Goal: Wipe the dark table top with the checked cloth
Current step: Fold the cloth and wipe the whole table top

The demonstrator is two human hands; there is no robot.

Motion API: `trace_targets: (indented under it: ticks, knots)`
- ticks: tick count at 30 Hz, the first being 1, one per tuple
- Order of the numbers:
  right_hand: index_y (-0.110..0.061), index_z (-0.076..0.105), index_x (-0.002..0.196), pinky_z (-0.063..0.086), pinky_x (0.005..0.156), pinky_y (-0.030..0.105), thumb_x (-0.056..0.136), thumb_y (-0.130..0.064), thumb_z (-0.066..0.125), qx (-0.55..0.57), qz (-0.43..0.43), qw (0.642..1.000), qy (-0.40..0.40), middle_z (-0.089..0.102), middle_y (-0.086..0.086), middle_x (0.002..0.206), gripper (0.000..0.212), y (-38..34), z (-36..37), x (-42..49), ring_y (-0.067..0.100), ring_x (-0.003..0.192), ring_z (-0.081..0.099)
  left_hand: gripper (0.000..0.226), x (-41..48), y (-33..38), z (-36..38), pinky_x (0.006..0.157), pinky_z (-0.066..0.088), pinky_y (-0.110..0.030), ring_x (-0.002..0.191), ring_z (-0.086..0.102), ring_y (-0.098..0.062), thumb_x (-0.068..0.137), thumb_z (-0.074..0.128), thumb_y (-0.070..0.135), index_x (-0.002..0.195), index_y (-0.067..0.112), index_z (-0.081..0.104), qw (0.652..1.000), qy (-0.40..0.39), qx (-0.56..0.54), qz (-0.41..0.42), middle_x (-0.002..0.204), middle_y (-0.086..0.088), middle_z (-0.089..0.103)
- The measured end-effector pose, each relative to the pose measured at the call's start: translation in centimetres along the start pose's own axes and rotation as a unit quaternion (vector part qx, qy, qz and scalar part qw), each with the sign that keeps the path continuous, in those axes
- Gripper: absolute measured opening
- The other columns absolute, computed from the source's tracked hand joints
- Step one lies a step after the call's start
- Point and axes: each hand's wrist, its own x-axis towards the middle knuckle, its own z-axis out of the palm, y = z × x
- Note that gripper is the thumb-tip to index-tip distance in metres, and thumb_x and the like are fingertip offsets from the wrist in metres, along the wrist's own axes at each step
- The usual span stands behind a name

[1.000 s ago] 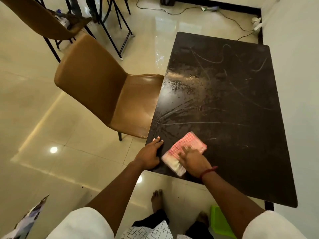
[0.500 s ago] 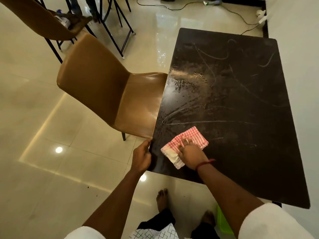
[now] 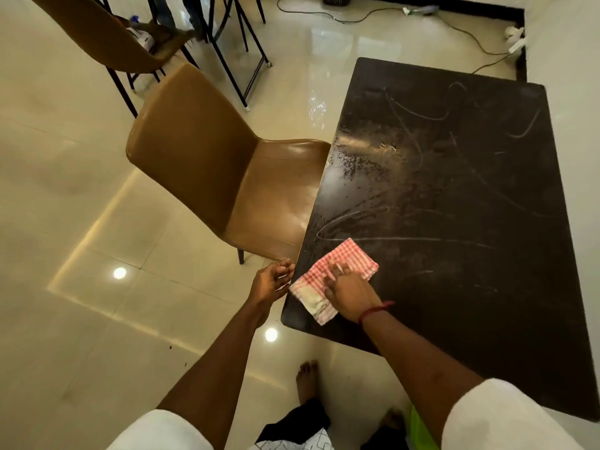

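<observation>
The dark table top (image 3: 454,206) fills the right of the view, streaked with pale wipe marks and a wet sheen near its left edge. A folded red-and-white checked cloth (image 3: 349,259) lies near the table's near left corner. My right hand (image 3: 349,292) presses flat on the cloth, fingers spread, a red thread round the wrist. My left hand (image 3: 271,280) hovers just off the table's left edge beside the cloth, palm turned toward the table, fingers relaxed, holding nothing.
A brown leather chair (image 3: 227,177) stands against the table's left edge, its seat tucked under. A second brown chair (image 3: 107,37) and black metal legs stand behind. Cables (image 3: 467,37) run across the glossy tiled floor at the back. A wall borders the table's right side.
My left hand has come off the table corner and now hovers beside the edge. The right hand has pushed the cloth slightly left, toward that edge.
</observation>
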Motion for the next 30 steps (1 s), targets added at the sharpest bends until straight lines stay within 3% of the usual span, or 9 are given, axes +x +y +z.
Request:
trace_targets:
  ticks: [3,7,10,12,17,20,22,25,30]
  knots:
    - [-0.014,0.048,0.137,0.019,0.115,0.05,0.1,-0.033,0.032,-0.002,0.032,0.999,-0.008,0.018,0.015,0.158,0.044,-2.2,0.6,0.0,0.038,0.144,0.015,0.034,-0.1,0.0,0.2,0.096,0.046,-0.04,0.109,0.062,-0.022,0.1,0.035,0.014,0.118,0.01,0.063,1.0,0.017,-0.016,0.0,0.113,-0.006,0.069]
    - [-0.015,0.042,0.142,0.007,0.117,0.053,0.1,-0.038,0.029,0.001,-0.047,0.999,-0.023,0.011,0.015,0.159,0.049,-6.6,2.2,-1.3,0.038,0.146,0.007,0.037,-0.4,-0.1,0.6,0.101,0.044,-0.045,0.109,0.062,-0.027,0.102,0.03,0.018,0.108,0.008,0.065,0.998,0.025,-0.049,0.003,0.111,-0.011,0.068]
    - [-0.019,0.055,0.13,0.027,0.112,0.047,0.099,-0.039,0.033,0.002,-0.082,0.997,-0.004,0.034,0.01,0.152,0.043,-5.1,0.9,0.5,0.034,0.138,0.028,0.037,-1.0,0.3,0.8,0.097,0.046,-0.044,0.102,0.063,-0.027,0.102,0.032,0.019,0.095,0.01,0.067,0.999,0.021,-0.039,0.018,0.099,-0.009,0.07]
    - [-0.021,0.056,0.13,0.036,0.105,0.043,0.1,-0.037,0.036,0.025,-0.049,0.998,0.001,0.042,0.009,0.146,0.04,-2.8,-0.5,1.7,0.032,0.131,0.038,0.034,-1.0,0.3,0.9,0.094,0.048,-0.042,0.099,0.063,-0.026,0.102,0.035,0.018,0.093,0.011,0.067,0.999,0.028,-0.028,0.032,0.096,-0.009,0.07]
    - [-0.016,0.052,0.134,0.036,0.106,0.045,0.099,-0.034,0.036,0.043,0.09,0.995,0.017,0.037,0.014,0.15,0.043,0.4,-1.2,2.3,0.036,0.135,0.034,0.028,-0.7,0.3,1.7,0.098,0.048,-0.036,0.108,0.063,-0.02,0.102,0.04,0.019,0.112,0.018,0.066,0.992,0.037,0.08,0.089,0.114,-0.005,0.069]
    - [-0.014,0.049,0.135,0.022,0.114,0.051,0.098,-0.033,0.035,0.044,0.099,0.994,0.003,0.023,0.016,0.156,0.044,-1.6,0.1,1.3,0.038,0.142,0.019,0.028,-0.6,-0.2,2.5,0.1,0.049,-0.04,0.107,0.063,-0.018,0.101,0.041,0.024,0.11,0.024,0.067,0.98,0.058,0.15,0.117,0.113,0.001,0.069]
    - [-0.016,0.049,0.136,0.019,0.115,0.051,0.099,-0.034,0.035,0.041,0.069,0.997,0.001,0.02,0.014,0.157,0.044,-1.6,-0.3,1.4,0.037,0.143,0.017,0.035,-0.6,-0.7,2.7,0.104,0.046,-0.045,0.115,0.06,-0.019,0.102,0.038,0.031,0.128,0.022,0.06,0.97,0.067,0.202,0.12,0.127,0.0,0.065]
    - [-0.019,0.047,0.138,0.028,0.111,0.048,0.1,-0.034,0.035,0.033,0.057,0.998,0.009,0.027,0.012,0.156,0.043,1.1,-1.9,2.8,0.036,0.141,0.024,0.039,-1.0,-1.1,3.2,0.11,0.04,-0.041,0.127,0.05,-0.019,0.102,0.04,0.029,0.14,0.021,0.047,0.959,0.057,0.239,0.142,0.142,0.0,0.053]
    - [-0.015,0.053,0.132,0.04,0.104,0.046,0.099,-0.031,0.035,0.07,0.202,0.976,0.044,0.035,0.015,0.151,0.041,4.7,-2.0,1.5,0.036,0.135,0.035,0.055,-1.3,-1.5,3.9,0.115,0.033,-0.042,0.139,0.037,-0.021,0.099,0.038,0.045,0.148,0.02,0.032,0.922,0.021,0.346,0.17,0.152,0.001,0.038]
